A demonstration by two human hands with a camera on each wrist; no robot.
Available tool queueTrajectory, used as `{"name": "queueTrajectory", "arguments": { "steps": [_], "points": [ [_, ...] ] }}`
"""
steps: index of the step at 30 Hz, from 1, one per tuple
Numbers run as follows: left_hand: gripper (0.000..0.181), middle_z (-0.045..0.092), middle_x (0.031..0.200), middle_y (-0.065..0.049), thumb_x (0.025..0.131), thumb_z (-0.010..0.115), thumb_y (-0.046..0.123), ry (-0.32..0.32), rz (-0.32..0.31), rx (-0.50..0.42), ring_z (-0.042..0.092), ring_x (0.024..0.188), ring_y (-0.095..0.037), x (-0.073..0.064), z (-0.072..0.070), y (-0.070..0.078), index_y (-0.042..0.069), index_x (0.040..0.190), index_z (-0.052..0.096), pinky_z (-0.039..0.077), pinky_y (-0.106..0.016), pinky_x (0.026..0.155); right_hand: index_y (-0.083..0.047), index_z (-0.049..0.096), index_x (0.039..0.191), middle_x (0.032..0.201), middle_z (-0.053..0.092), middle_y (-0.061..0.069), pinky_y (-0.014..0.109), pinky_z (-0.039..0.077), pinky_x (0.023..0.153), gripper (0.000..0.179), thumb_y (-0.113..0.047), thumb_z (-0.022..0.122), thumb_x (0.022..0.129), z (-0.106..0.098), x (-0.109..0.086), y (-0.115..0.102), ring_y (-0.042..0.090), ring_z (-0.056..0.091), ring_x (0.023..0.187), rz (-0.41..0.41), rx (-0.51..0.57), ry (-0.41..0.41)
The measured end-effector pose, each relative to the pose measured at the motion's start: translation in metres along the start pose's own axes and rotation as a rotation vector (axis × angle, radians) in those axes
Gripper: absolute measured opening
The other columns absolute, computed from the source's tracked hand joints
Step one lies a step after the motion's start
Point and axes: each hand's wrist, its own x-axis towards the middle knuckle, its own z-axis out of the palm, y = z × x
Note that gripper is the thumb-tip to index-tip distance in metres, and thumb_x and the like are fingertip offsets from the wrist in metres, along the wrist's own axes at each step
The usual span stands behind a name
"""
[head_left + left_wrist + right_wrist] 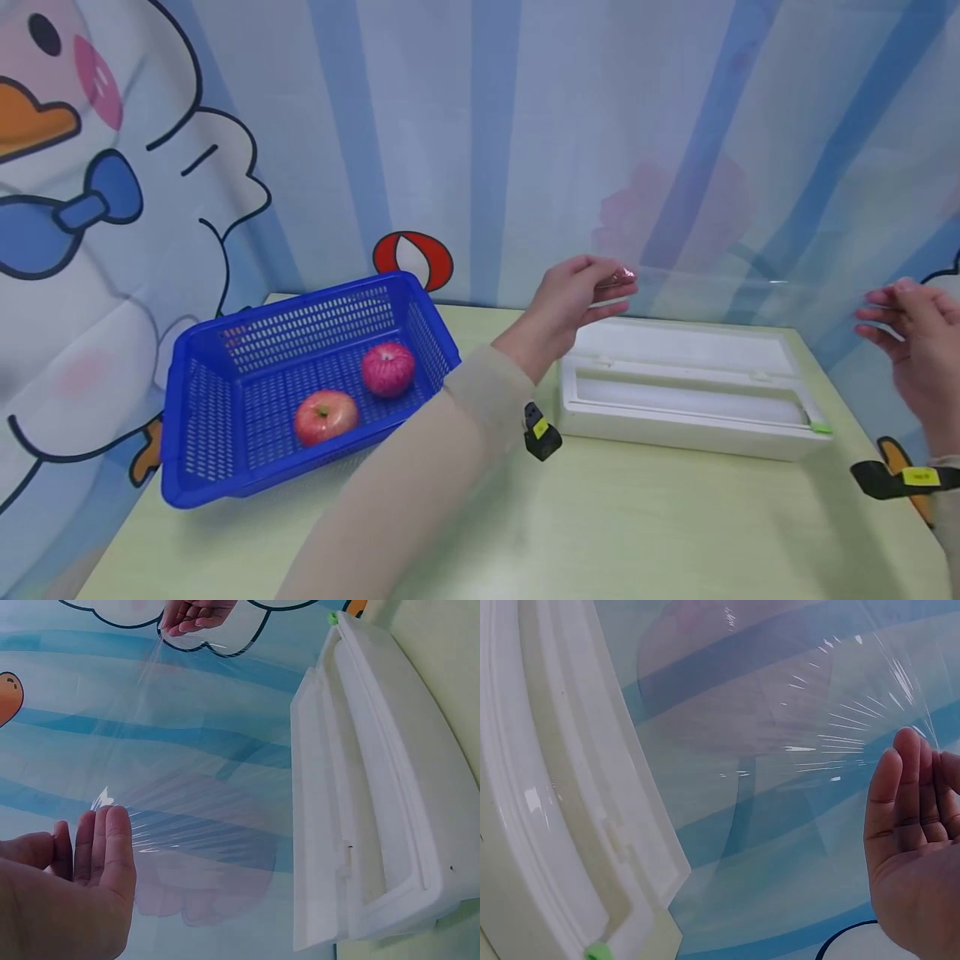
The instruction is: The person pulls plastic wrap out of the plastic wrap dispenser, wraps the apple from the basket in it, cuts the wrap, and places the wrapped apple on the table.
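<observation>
A sheet of clear cling film is stretched in the air between both hands, with creases fanning out from the fingertips. My left hand pinches one corner between thumb and fingers, where the film bunches and glints. At the far right, my right hand pinches the other corner; pull lines run from its fingertips in the right wrist view. Below and between the hands sits a white cling film dispenser, its lid tipped back and a pale roll inside.
On the left of the pale green table stands a blue plastic basket. It holds a red-yellow apple and a darker pink-red apple. A cartoon-printed curtain hangs right behind the table. A green slider sits at the dispenser's right end.
</observation>
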Motion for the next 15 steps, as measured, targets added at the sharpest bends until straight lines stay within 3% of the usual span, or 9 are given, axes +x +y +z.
{"name": "queueTrajectory", "arguments": {
  "steps": [5, 12, 15],
  "points": [
    [0.014, 0.079, 0.115, -0.011, 0.11, 0.061, 0.014, -0.015, 0.019, 0.008, 0.076, 0.111, -0.022, -0.003, 0.004, 0.009, 0.006, 0.108, 0.072, 0.062, -0.035, 0.094, -0.009, 0.067, 0.114, 0.101, 0.07, 0.0, 0.01, 0.055, 0.073, 0.013, -0.016, 0.055, 0.113, -0.001, 0.002, -0.007, 0.006, 0.069, 0.084, -0.109, -0.072, -0.025],
    [0.015, 0.079, 0.106, -0.006, 0.11, 0.062, 0.015, -0.035, 0.039, 0.009, 0.077, 0.103, -0.016, -0.007, 0.01, 0.02, 0.008, 0.102, 0.073, 0.063, -0.034, 0.091, -0.013, 0.066, 0.113, 0.105, 0.067, -0.004, 0.006, 0.052, 0.076, 0.017, -0.016, 0.05, 0.115, -0.007, 0.008, -0.015, 0.002, 0.066, 0.087, -0.118, -0.122, -0.053],
    [0.014, 0.079, 0.109, -0.008, 0.11, 0.062, 0.015, -0.04, 0.04, 0.009, 0.077, 0.102, -0.017, -0.008, 0.013, 0.025, 0.008, 0.105, 0.074, 0.063, -0.034, 0.09, -0.012, 0.066, 0.114, 0.105, 0.069, -0.003, 0.007, 0.053, 0.076, 0.014, -0.014, 0.052, 0.114, -0.012, 0.012, -0.017, 0.003, 0.067, 0.086, -0.113, -0.086, -0.05]
  ]
}}
